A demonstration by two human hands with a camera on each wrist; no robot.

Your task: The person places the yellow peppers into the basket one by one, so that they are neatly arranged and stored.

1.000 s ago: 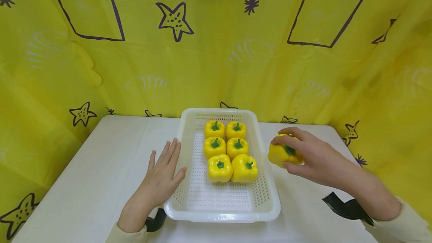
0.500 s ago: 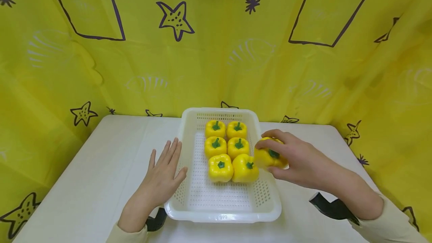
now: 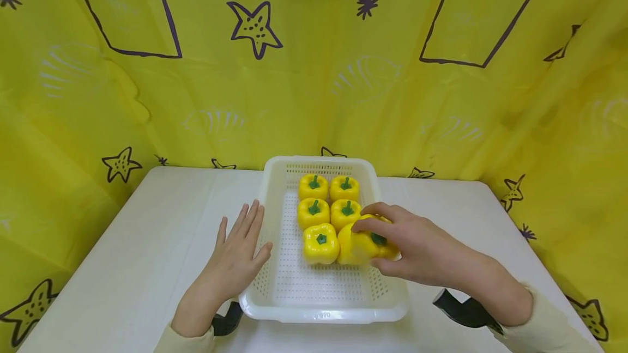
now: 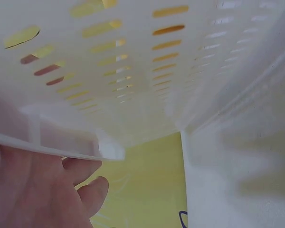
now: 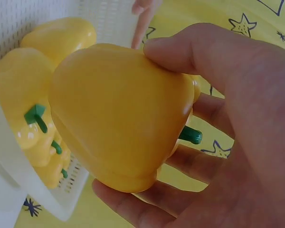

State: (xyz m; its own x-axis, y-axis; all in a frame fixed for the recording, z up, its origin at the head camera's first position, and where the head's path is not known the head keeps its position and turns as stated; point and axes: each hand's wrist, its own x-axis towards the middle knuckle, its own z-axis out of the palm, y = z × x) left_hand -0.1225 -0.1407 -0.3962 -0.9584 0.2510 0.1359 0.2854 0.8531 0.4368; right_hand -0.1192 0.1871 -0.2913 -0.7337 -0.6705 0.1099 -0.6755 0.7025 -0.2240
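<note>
My right hand (image 3: 422, 244) grips a yellow bell pepper (image 5: 118, 114) between thumb and fingers, its green stem turned toward the palm. That pepper is over the right side of a white perforated plastic basket (image 3: 324, 316), in front of the front-right pepper (image 3: 345, 247), partly covering it. Inside the basket, several yellow peppers stand in two columns, among them the front-left pepper (image 3: 321, 244). My left hand (image 3: 233, 268) lies along the basket's left rim with fingers straight; in the left wrist view its fingers (image 4: 92, 194) are by the rim's underside.
The basket stands on a white table (image 3: 162, 244). A yellow curtain (image 3: 314, 97) with starfish drawings hangs behind the table and along both sides. Each wrist wears a black strap, such as the right strap (image 3: 466, 310).
My right hand has carried the pepper leftward, from right of the basket, across its right rim to above the front-right pepper. The left hand has stayed at the left rim.
</note>
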